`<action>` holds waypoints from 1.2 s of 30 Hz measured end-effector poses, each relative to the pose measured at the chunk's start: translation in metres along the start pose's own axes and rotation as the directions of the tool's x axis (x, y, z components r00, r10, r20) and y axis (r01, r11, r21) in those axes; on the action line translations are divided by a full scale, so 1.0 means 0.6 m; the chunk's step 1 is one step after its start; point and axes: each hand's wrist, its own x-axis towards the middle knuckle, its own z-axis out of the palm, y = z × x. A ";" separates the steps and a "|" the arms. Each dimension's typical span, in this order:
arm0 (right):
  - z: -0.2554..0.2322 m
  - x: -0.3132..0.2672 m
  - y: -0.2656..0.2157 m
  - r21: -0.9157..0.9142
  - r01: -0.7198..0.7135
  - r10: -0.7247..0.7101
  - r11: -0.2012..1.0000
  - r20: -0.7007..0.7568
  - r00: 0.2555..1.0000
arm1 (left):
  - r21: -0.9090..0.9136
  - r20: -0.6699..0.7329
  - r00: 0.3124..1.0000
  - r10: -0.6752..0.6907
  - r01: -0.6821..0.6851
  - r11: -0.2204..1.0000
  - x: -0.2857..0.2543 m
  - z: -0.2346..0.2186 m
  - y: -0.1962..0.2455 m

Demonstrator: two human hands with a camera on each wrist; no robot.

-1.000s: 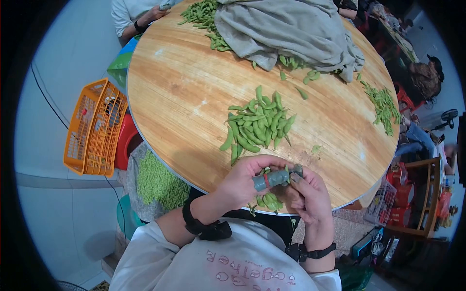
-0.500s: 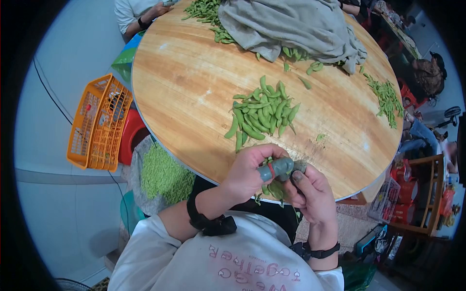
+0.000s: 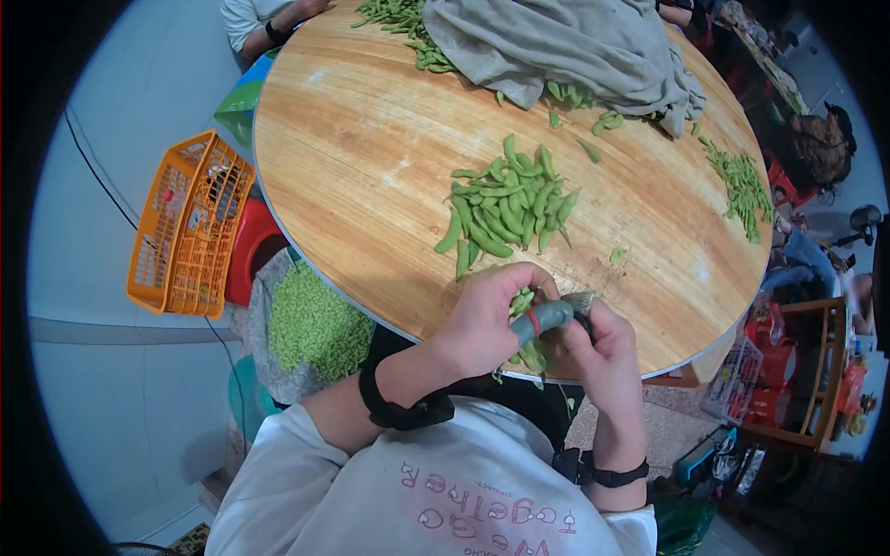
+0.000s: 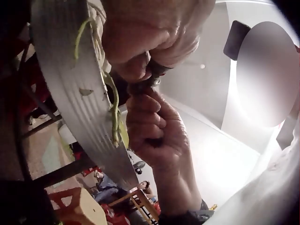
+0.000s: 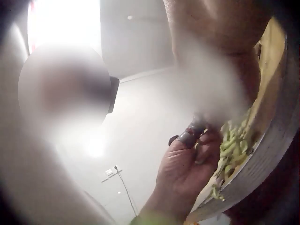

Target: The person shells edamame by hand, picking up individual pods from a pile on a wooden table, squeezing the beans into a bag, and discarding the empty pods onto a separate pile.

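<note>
Both hands meet over the table's near edge. My left hand [image 3: 487, 320] curls around green edamame pods [image 3: 522, 301], and its thumb wears a grey-green cover [image 3: 549, 320] with a red band. This covered thumb reaches to the curled fingertips of my right hand [image 3: 607, 357], where the right thumb and forefinger pinch; a grey cover [image 3: 581, 301] sits on a right finger. What lies between the fingertips is hidden by the thumb. Loose pods and husks [image 3: 533, 357] lie under the hands at the edge. Just beyond is a heap of edamame pods [image 3: 505, 208].
A grey cloth [image 3: 565, 56] covers more pods at the table's [image 3: 362, 185] far side. Thin pods [image 3: 742, 190] lie at the right. Left of the table are an orange basket [image 3: 190, 232], a red stool [image 3: 250, 255] and a sack of shelled beans [image 3: 315, 324]. Another person's arm [image 3: 283, 23] rests at the far left.
My left thumb has moved in over the right fingertips, covering the green pod seen between them earlier. The right hand has turned slightly. The heap stays put while the head view shifts a little.
</note>
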 end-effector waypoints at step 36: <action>-0.068 0.065 -0.020 -0.151 -0.213 0.237 0.965 0.165 0.957 | 0.344 0.023 0.938 0.347 -0.333 0.878 -0.044 0.001 0.011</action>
